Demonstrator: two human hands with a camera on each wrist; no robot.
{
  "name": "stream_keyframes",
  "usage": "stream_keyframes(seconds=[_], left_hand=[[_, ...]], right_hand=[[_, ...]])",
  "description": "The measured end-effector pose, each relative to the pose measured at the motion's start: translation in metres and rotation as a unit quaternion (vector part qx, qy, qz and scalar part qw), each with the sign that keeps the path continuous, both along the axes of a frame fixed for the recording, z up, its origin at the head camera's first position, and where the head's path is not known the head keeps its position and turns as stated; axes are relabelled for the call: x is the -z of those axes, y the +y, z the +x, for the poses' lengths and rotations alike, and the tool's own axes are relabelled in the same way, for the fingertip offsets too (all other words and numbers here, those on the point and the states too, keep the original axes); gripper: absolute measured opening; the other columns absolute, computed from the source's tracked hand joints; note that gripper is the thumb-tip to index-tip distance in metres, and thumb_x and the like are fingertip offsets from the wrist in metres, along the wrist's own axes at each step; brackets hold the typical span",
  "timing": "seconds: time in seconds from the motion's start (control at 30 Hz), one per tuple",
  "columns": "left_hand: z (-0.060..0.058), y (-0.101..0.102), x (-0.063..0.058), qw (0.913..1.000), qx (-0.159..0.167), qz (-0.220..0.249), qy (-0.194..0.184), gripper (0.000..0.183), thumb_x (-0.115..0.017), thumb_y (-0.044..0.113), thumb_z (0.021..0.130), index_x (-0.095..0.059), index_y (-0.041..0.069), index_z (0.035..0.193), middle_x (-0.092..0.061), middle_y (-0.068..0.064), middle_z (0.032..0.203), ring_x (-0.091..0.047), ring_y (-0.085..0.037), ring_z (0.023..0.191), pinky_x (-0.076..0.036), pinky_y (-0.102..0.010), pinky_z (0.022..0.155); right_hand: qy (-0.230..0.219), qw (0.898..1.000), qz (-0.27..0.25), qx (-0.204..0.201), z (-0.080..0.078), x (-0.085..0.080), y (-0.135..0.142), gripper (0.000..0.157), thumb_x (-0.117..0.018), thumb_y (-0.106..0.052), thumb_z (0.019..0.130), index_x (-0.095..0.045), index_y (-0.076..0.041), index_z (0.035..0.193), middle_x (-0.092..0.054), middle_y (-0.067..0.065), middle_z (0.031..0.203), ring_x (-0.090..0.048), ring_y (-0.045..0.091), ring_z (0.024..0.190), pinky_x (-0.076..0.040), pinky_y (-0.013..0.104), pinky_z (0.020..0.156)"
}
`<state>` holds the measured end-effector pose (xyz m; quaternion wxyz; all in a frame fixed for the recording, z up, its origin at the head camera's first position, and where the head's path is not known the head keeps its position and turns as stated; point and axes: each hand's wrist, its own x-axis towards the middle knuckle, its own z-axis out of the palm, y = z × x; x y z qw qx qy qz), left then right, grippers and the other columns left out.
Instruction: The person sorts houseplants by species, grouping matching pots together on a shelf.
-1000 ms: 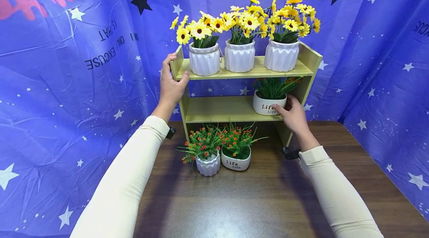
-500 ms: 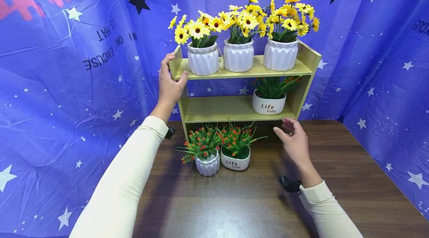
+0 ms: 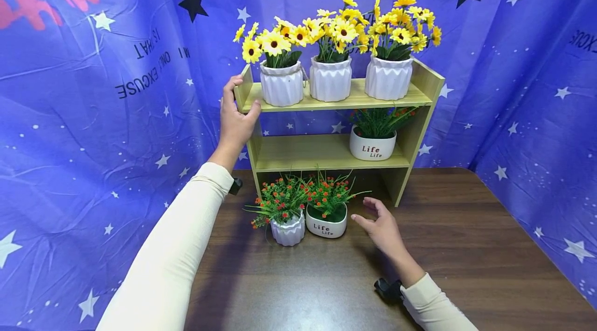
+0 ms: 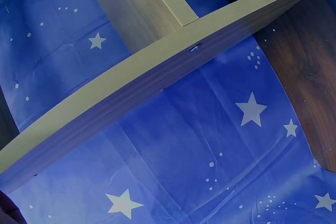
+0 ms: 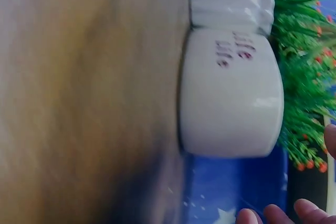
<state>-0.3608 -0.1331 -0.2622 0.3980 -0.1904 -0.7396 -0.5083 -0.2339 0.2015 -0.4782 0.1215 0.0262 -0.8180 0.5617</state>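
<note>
My left hand grips the upper left corner of a light wooden shelf, thumb in front and fingers around the side panel. My right hand is held just right of a white oval pot marked "Life", fingers apart and not touching it. That pot, with red-flowered greenery, stands on the table beside a white ribbed pot of similar flowers. A second oval "Life" pot sits at the right of the middle shelf. In the right wrist view fingertips show near the oval pot.
Several white ribbed pots with yellow flowers stand in a row on the top shelf. The brown wooden table extends to the right and front. A blue star-patterned curtain hangs behind and at the sides.
My right hand has let go of the oval pot on the middle shelf and moved down and left to beside the table's oval pot. My left hand has stayed on the shelf corner.
</note>
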Motion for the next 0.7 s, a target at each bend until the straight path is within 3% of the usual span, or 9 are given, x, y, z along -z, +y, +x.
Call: stream_keyframes(seconds=[0.3, 0.7], left_hand=[[-0.001, -0.001, 0.001, 1.0000, 0.003, 0.002, 0.003, 0.054, -0.068, 0.011, 0.085, -0.045, 0.005, 0.134, -0.046, 0.001, 0.149, -0.042, -0.012, 0.132, -0.024, -0.030, 0.109], [0.000, -0.001, 0.000, 1.0000, 0.008, 0.004, 0.003, 0.053, -0.068, 0.009, 0.086, -0.045, 0.004, 0.133, -0.045, -0.002, 0.149, -0.041, -0.012, 0.133, -0.023, -0.030, 0.110]], right_hand=[[-0.054, 0.998, 0.018, -0.035, -0.004, 0.015, -0.020, 0.068, -0.080, -0.021, 0.084, -0.047, 0.001, 0.138, -0.052, 0.027, 0.137, -0.051, 0.043, 0.125, -0.044, 0.054, 0.098], [-0.061, 0.996, 0.012, -0.058, -0.013, 0.024, -0.039, 0.079, -0.082, -0.021, 0.081, -0.039, 0.004, 0.142, -0.052, 0.029, 0.136, -0.053, 0.044, 0.123, -0.046, 0.051, 0.098]])
